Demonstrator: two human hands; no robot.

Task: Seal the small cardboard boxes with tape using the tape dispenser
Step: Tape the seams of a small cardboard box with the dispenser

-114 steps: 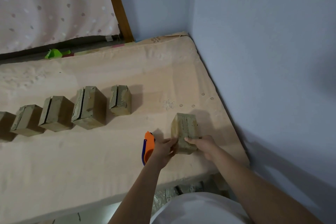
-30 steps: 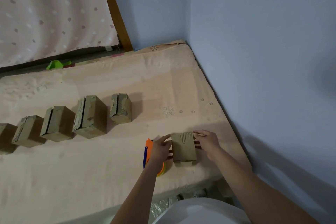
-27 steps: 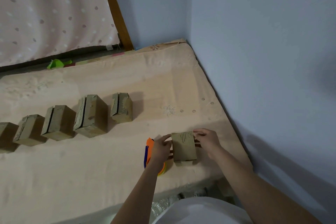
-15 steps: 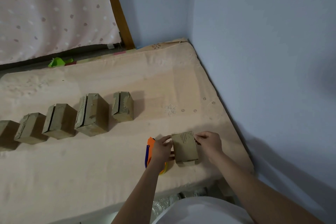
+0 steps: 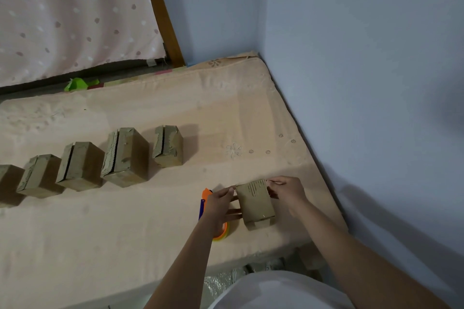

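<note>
**Steady the box before taping**

Near the mattress's (image 5: pixel 150 246) front right corner, left hand (image 5: pixel 221 204) and right hand (image 5: pixel 286 192) each grip the small box (image 5: pixel 256 204). Best press the flaps flush, then take the tape dispenser (image 5: pixel 204 202) beside it.

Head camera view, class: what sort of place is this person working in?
Probably a bedroom at home: the boxes sit on a cloth-covered mattress pushed into a blue wall corner, with a dotted curtain behind.

Left hand (image 5: pixel 219 204) fingers curled in pinching grip; right hand (image 5: pixel 286 192) likewise; forearms extended.
</note>
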